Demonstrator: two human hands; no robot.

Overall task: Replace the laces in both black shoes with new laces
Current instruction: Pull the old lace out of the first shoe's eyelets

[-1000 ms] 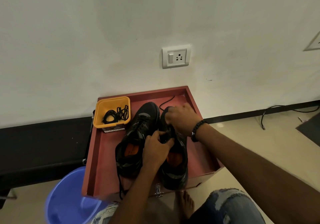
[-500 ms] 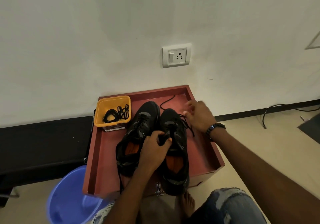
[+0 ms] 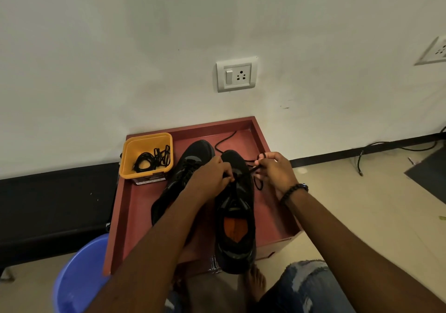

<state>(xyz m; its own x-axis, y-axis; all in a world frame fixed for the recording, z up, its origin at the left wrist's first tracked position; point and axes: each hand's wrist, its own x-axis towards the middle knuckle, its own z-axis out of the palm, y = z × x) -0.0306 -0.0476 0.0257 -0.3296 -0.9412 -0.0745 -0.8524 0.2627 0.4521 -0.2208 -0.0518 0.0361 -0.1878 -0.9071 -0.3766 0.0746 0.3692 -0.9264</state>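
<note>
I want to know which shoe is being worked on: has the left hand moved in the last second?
Yes. The left hand has slid from the shoe's collar toward the toe, nearer the wall socket, and now pinches the lace on the right-hand shoe.

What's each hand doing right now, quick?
Left hand: closed, pinching the lace at the right shoe.
Right hand: closed, pinching the same lace beside that shoe.

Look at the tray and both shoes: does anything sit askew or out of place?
The right shoe overhangs the red tray's near edge at its heel. A loose lace trails across the tray floor beyond its toe. Otherwise, nothing stands out.
</note>
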